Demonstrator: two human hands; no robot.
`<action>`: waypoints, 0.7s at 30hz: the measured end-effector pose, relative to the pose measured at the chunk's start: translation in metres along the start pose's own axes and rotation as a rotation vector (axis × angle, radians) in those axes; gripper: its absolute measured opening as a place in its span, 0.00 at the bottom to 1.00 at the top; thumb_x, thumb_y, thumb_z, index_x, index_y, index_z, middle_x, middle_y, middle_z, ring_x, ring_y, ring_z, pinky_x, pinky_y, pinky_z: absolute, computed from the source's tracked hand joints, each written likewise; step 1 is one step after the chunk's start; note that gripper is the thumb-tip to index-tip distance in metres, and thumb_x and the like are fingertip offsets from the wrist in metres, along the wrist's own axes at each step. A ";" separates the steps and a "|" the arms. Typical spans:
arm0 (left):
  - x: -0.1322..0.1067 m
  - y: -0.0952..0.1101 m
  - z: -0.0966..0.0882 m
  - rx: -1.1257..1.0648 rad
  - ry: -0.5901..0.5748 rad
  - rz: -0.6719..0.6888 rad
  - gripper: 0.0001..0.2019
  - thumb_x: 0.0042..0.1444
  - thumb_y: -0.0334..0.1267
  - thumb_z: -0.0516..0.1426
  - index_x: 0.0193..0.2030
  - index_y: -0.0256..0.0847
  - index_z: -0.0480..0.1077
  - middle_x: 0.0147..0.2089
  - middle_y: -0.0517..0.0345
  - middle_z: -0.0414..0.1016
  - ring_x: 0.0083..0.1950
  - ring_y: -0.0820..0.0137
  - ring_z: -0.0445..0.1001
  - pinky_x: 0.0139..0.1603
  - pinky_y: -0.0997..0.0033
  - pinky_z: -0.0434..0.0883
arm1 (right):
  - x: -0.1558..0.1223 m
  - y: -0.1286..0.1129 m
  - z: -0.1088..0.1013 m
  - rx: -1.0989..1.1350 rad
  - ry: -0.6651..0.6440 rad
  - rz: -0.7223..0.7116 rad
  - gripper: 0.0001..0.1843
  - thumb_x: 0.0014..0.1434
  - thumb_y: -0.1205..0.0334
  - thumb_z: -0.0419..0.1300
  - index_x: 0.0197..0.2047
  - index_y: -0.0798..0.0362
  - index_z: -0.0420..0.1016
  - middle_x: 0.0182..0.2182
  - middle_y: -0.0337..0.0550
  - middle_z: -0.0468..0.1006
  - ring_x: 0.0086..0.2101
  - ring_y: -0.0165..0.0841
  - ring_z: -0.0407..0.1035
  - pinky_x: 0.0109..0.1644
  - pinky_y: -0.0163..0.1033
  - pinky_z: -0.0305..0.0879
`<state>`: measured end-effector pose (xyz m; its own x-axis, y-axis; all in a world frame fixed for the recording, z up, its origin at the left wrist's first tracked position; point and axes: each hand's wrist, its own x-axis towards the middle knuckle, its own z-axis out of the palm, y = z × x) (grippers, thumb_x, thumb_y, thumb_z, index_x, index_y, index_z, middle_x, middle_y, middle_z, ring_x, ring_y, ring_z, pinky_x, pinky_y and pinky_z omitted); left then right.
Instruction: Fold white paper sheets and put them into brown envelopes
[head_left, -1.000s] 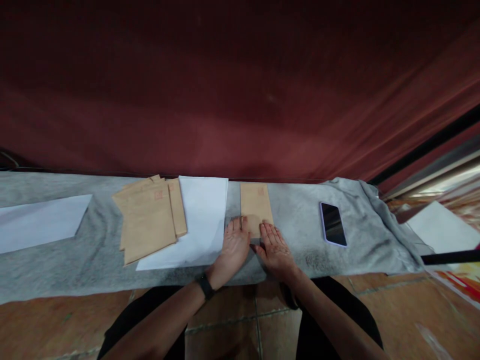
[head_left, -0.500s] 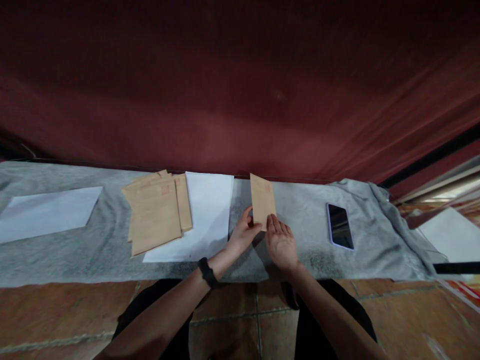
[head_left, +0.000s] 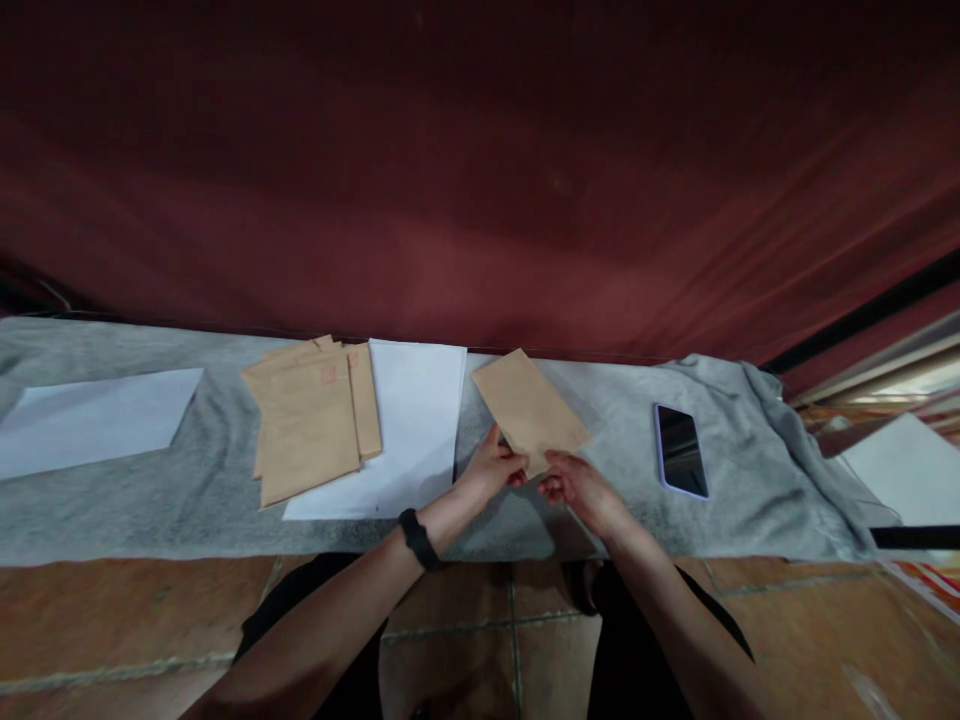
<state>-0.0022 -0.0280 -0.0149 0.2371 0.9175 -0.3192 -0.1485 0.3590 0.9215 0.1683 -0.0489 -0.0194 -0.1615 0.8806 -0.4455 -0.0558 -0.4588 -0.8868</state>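
Observation:
A brown paper envelope (head_left: 534, 408) is tilted above the grey cloth, its near corner between my two hands. My left hand (head_left: 491, 470) is closed on its lower left edge, thumb and fingers pinching it. At the lower right edge, my right hand (head_left: 581, 487) grips the paper with curled fingers. The face turned up is plain, with no red print showing. Left of my hands, several more brown envelopes (head_left: 311, 430) lie in a loose pile, some with red print. They partly cover a stack of white paper (head_left: 420, 420).
A phone (head_left: 681, 450) in a pale purple case lies on the right of the grey cloth (head_left: 615, 525). A folded white sheet (head_left: 97, 420) is at the far left. A dark red fabric wall (head_left: 480, 240) rises directly behind the cloth-covered surface.
The envelope has turned from upright and narrow to slanting, its top now leaning left and its printed face out of sight. My right hand has shifted from flat against it to curled at its edge.

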 end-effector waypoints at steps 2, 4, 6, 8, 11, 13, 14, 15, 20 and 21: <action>0.003 0.001 -0.004 0.039 -0.022 -0.014 0.32 0.48 0.29 0.61 0.62 0.38 0.59 0.24 0.69 0.72 0.20 0.76 0.70 0.22 0.80 0.63 | -0.006 -0.004 -0.012 0.022 -0.064 0.106 0.19 0.61 0.45 0.60 0.41 0.54 0.75 0.35 0.50 0.84 0.25 0.33 0.76 0.24 0.35 0.68; 0.004 0.003 -0.006 0.070 -0.033 -0.021 0.31 0.47 0.29 0.60 0.61 0.39 0.61 0.23 0.70 0.71 0.20 0.76 0.69 0.22 0.80 0.62 | -0.010 -0.006 -0.019 0.073 -0.132 0.155 0.20 0.62 0.46 0.60 0.41 0.57 0.78 0.40 0.55 0.85 0.26 0.32 0.77 0.27 0.36 0.71; 0.005 0.006 -0.006 0.065 -0.055 -0.013 0.28 0.46 0.29 0.60 0.57 0.39 0.66 0.24 0.68 0.72 0.21 0.76 0.69 0.23 0.79 0.64 | -0.010 -0.004 -0.016 0.165 -0.152 0.131 0.19 0.62 0.48 0.61 0.41 0.57 0.79 0.42 0.55 0.85 0.30 0.33 0.78 0.34 0.37 0.75; 0.003 0.007 -0.004 0.040 -0.055 0.010 0.22 0.45 0.30 0.60 0.50 0.39 0.70 0.26 0.65 0.73 0.23 0.77 0.69 0.24 0.79 0.64 | -0.007 0.000 -0.008 0.264 -0.117 0.067 0.15 0.61 0.52 0.62 0.40 0.56 0.80 0.39 0.52 0.85 0.33 0.34 0.79 0.39 0.39 0.76; 0.000 0.008 0.000 -0.010 -0.012 0.011 0.13 0.49 0.36 0.60 0.43 0.39 0.71 0.31 0.61 0.75 0.27 0.75 0.73 0.25 0.79 0.67 | 0.002 0.007 0.005 0.343 -0.064 0.020 0.09 0.56 0.58 0.65 0.35 0.55 0.80 0.35 0.49 0.85 0.34 0.34 0.79 0.41 0.39 0.76; -0.001 0.007 0.001 -0.020 -0.032 -0.020 0.12 0.51 0.39 0.61 0.42 0.38 0.71 0.35 0.57 0.77 0.29 0.73 0.75 0.27 0.77 0.70 | 0.005 0.010 0.010 0.347 -0.071 0.013 0.09 0.55 0.58 0.66 0.34 0.55 0.80 0.34 0.48 0.85 0.34 0.35 0.79 0.42 0.39 0.75; 0.000 0.007 0.001 -0.006 -0.037 -0.028 0.13 0.50 0.39 0.61 0.42 0.38 0.71 0.36 0.57 0.78 0.28 0.74 0.75 0.26 0.77 0.69 | 0.006 0.010 0.011 0.336 -0.091 0.014 0.10 0.55 0.57 0.66 0.35 0.55 0.81 0.33 0.48 0.85 0.34 0.35 0.79 0.42 0.39 0.75; 0.001 0.006 0.000 0.021 -0.034 -0.031 0.14 0.50 0.38 0.62 0.43 0.38 0.71 0.35 0.57 0.78 0.26 0.75 0.73 0.24 0.78 0.68 | 0.006 0.009 0.012 0.318 -0.117 0.016 0.12 0.56 0.54 0.66 0.36 0.55 0.81 0.33 0.48 0.85 0.33 0.35 0.79 0.41 0.38 0.74; 0.007 0.003 -0.011 0.180 -0.001 -0.099 0.13 0.52 0.31 0.61 0.45 0.38 0.67 0.24 0.67 0.72 0.18 0.79 0.67 0.20 0.80 0.62 | -0.008 -0.004 0.001 0.131 -0.267 0.146 0.21 0.59 0.46 0.62 0.41 0.57 0.81 0.36 0.51 0.85 0.29 0.32 0.77 0.35 0.37 0.73; 0.008 0.003 -0.014 0.200 -0.003 -0.119 0.14 0.52 0.31 0.62 0.45 0.38 0.66 0.22 0.69 0.71 0.17 0.78 0.66 0.19 0.80 0.61 | -0.012 -0.008 -0.002 0.075 -0.328 0.192 0.23 0.60 0.44 0.61 0.40 0.58 0.82 0.35 0.52 0.85 0.28 0.32 0.77 0.33 0.37 0.73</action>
<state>-0.0144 -0.0173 -0.0174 0.2443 0.8704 -0.4275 0.0737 0.4229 0.9032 0.1730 -0.0556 -0.0067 -0.4819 0.6988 -0.5286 -0.0637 -0.6296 -0.7743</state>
